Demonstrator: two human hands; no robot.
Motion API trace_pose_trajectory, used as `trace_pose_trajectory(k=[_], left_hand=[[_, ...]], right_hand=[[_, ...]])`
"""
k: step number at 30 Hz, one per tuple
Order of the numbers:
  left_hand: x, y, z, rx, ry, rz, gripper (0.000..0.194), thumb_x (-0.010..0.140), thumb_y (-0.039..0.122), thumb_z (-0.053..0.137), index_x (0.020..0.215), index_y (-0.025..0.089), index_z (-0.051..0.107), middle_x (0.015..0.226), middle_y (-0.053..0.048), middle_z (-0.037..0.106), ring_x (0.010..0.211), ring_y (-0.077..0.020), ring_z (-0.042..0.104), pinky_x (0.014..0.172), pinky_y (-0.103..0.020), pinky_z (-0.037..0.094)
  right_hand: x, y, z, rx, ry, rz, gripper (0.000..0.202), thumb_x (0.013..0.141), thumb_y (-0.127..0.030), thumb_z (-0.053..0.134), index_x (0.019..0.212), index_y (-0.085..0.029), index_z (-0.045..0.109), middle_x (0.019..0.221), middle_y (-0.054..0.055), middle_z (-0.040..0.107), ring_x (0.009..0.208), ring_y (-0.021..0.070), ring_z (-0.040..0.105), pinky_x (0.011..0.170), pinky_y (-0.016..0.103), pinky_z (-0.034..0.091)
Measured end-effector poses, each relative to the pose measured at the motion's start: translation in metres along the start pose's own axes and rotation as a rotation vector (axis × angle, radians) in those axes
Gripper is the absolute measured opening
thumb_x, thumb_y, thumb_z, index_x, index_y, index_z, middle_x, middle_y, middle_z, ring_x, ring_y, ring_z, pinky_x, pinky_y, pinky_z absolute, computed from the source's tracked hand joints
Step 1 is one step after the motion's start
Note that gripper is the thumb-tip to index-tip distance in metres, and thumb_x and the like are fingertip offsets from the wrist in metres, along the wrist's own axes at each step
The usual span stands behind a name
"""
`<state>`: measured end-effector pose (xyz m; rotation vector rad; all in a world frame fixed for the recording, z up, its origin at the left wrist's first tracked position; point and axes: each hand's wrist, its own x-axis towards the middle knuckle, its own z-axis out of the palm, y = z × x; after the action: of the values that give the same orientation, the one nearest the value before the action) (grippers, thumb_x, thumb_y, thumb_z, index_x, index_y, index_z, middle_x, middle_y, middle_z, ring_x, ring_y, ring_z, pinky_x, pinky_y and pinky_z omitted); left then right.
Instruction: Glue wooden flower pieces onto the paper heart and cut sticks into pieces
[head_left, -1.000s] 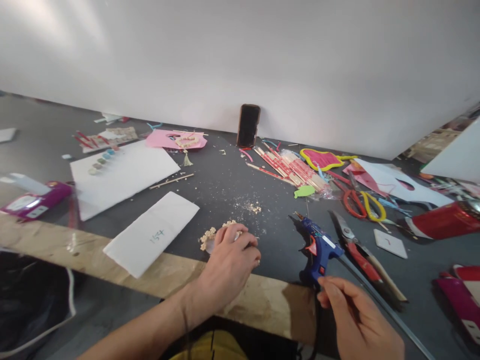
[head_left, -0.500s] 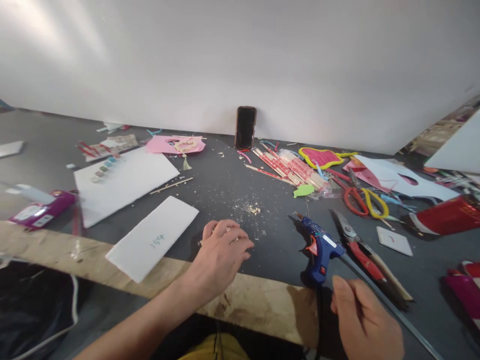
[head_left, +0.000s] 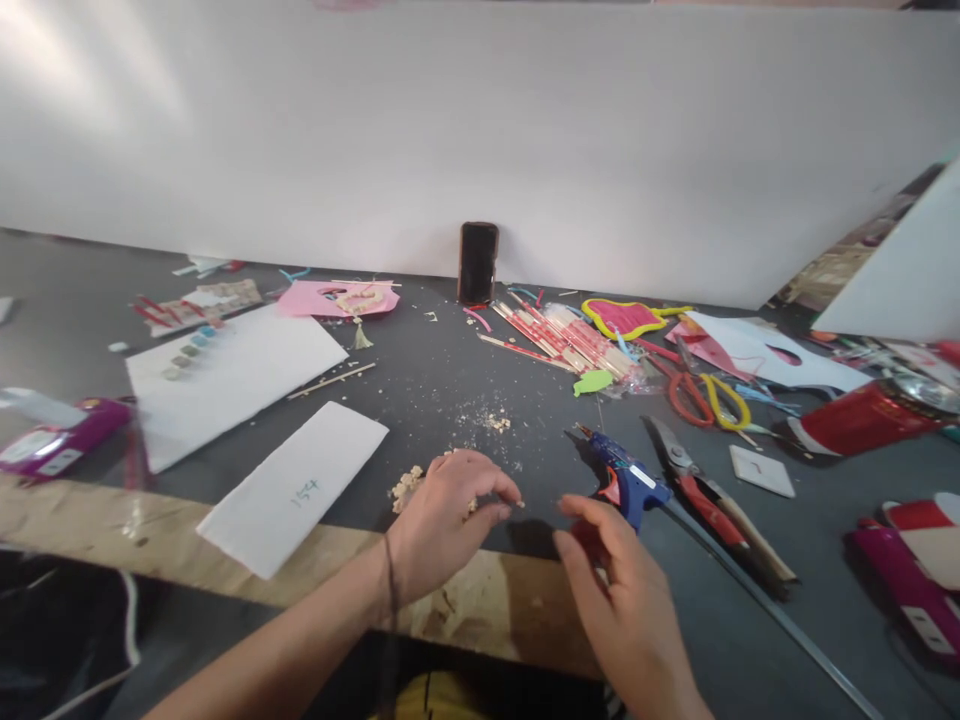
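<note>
My left hand [head_left: 454, 497] is low over the front of the dark table. Its thumb and forefinger close on a small pale chip [head_left: 520, 504], perhaps wood. Under and beside its palm lies a pile of pale chips [head_left: 406, 488], partly covered by the hand. Facing it from the right is my right hand [head_left: 619, 590], fingers curled, with a slight gap between thumb and forefinger tips. Something small and pale shows inside its curl, too hidden to name. Just behind the right hand lies a blue glue gun [head_left: 626, 475], its handle partly covered.
Right of the glue gun lie red-handled pruning shears [head_left: 712, 510], scissors [head_left: 705, 400] and a red can [head_left: 862, 415]. A white board marked 154 [head_left: 292, 490] rests at left. A phone [head_left: 478, 262] leans on the back wall. Packaged sticks [head_left: 551, 335] lie behind scattered crumbs [head_left: 495, 423].
My right hand has moved left and forward, close to my left hand. My left hand has shifted slightly, its thumb and forefinger now on a chip. The whole view has shifted a little.
</note>
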<state>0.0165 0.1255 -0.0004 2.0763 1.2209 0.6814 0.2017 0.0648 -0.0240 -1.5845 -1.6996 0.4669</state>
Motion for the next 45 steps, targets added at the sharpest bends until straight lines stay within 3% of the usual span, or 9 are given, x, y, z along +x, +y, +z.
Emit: trace_pose_trajectory(k=[3,9,14,17,22,29,37,42,45], left_hand=[[-0.002,0.005,0.003,-0.049,-0.017,-0.006,0.015,0.078,0.011,0.056,0.080,0.023,0.065,0.088,0.000,0.067,0.093,-0.0181,0.057,0.087,-0.033,0.040],[-0.008,0.006,-0.001,-0.107,-0.040,-0.043,0.021,0.079,0.009,0.053,0.082,0.025,0.065,0.090,0.003,0.066,0.093,-0.0151,0.057,0.086,-0.029,0.042],[-0.007,-0.009,-0.016,0.102,0.174,-0.048,0.025,0.083,0.013,0.049,0.103,0.024,0.058,0.101,0.000,0.066,0.100,-0.0186,0.055,0.091,-0.037,0.037],[-0.007,-0.015,-0.022,0.216,0.205,-0.024,0.023,0.084,0.015,0.049,0.102,0.024,0.060,0.105,-0.001,0.066,0.103,-0.0210,0.053,0.091,-0.041,0.036],[-0.011,-0.010,-0.015,0.167,0.158,0.039,0.018,0.083,0.019,0.055,0.097,0.025,0.064,0.102,0.000,0.067,0.102,-0.0210,0.053,0.088,-0.039,0.037],[-0.011,0.000,-0.006,0.051,0.191,0.097,0.011,0.083,0.022,0.057,0.078,0.024,0.067,0.090,0.002,0.069,0.097,-0.0199,0.054,0.088,-0.039,0.033],[-0.014,-0.001,-0.003,0.092,0.259,0.073,0.016,0.078,0.014,0.056,0.067,0.022,0.063,0.079,0.004,0.070,0.091,-0.0185,0.056,0.084,-0.039,0.030],[-0.016,-0.006,-0.003,0.086,0.224,0.037,0.015,0.080,0.018,0.056,0.071,0.025,0.066,0.083,0.004,0.070,0.092,-0.0191,0.056,0.085,-0.040,0.030],[-0.016,-0.008,-0.002,0.078,0.225,0.045,0.013,0.081,0.021,0.058,0.072,0.025,0.066,0.084,0.003,0.070,0.094,-0.0199,0.056,0.086,-0.039,0.031]], right_hand=[[0.003,-0.008,0.016,0.070,-0.091,0.031,0.029,0.085,-0.030,0.050,0.112,-0.021,0.053,0.101,0.007,0.066,0.081,0.0170,0.065,0.069,0.028,0.054],[0.005,-0.007,0.026,0.137,-0.054,0.052,0.033,0.087,-0.027,0.048,0.119,-0.021,0.046,0.093,0.004,0.067,0.082,0.0157,0.065,0.071,0.027,0.053],[0.006,-0.001,0.031,-0.039,-0.109,0.021,0.037,0.084,-0.020,0.049,0.120,-0.022,0.046,0.091,0.004,0.066,0.086,0.0192,0.062,0.076,0.034,0.051],[0.007,0.000,0.033,-0.057,-0.131,-0.003,0.031,0.084,-0.022,0.050,0.115,-0.021,0.052,0.098,0.007,0.064,0.084,0.0193,0.061,0.077,0.035,0.051],[0.007,-0.010,0.027,0.161,-0.141,0.010,0.025,0.085,-0.027,0.049,0.109,-0.023,0.054,0.110,0.007,0.059,0.086,0.0169,0.060,0.075,0.029,0.051],[0.002,-0.027,0.019,0.434,-0.274,0.195,0.031,0.086,-0.033,0.049,0.115,-0.023,0.054,0.102,0.007,0.063,0.084,0.0174,0.061,0.066,0.025,0.051],[-0.010,-0.024,0.024,0.299,-0.202,0.001,0.033,0.087,-0.024,0.047,0.120,-0.026,0.053,0.120,0.007,0.054,0.102,0.0171,0.056,0.083,0.026,0.050],[-0.013,-0.022,0.017,0.333,0.030,0.197,0.026,0.083,-0.034,0.054,0.105,-0.023,0.060,0.102,0.007,0.064,0.079,0.0161,0.062,0.066,0.024,0.053],[-0.009,-0.024,0.016,0.400,0.009,0.325,0.030,0.081,-0.042,0.055,0.100,-0.020,0.062,0.073,0.004,0.064,0.057,0.0139,0.059,0.047,0.022,0.049]])
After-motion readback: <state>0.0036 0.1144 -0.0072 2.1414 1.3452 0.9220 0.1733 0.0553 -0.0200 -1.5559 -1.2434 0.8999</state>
